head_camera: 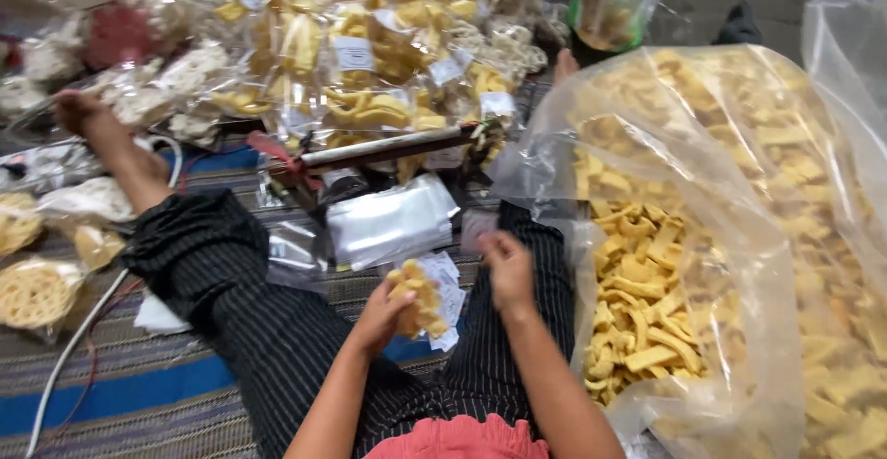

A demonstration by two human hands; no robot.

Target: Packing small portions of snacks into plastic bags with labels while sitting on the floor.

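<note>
My left hand [381, 316] gripped a small bag of yellow crackers [416, 297] over my lap, mouth up so nothing spilled. Right hand [506, 269] hovered just beside it, fingers loosely curled, empty, near the big open sack [739, 265].

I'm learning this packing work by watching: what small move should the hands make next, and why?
Probably bring the right hand over to steady the small bag of yellow crackers. The left hand holds it alone, the right hovers free beside it, and the big open sack of crackers lies farther right.
</note>
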